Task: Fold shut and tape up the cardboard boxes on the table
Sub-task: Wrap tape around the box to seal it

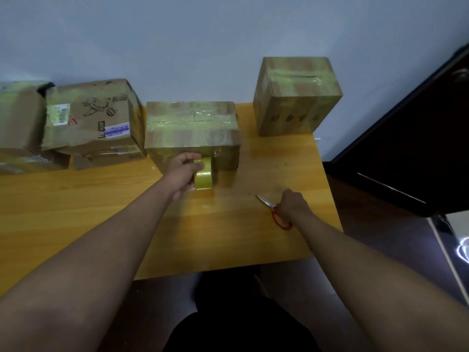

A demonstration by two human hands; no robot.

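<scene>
A pale blue-grey wall (228,41) backs a wooden table (101,219) with a yellow-orange grain surface. A dark door (411,148) stands beyond the table's right edge, above a dark floor (380,232).

At the table's far edge, centre, sits a closed box (193,130); tape strips cross its top and run down its near face. The left hand (182,174) grips a yellow tape roll (203,177), fingers curled through and over it, holding the roll upright against the box's near face, its lower rim on the table.

A taped box (297,95) stands at the far right corner, well apart from the centre box. Toward the far left edge a printed box (94,115) lies tilted on flattened cardboard (109,157), beside another box (17,115).

Near the right edge, the right hand (291,203) clasps red-handled scissors (275,212) lying on the table, blades pointing far-left.
</scene>
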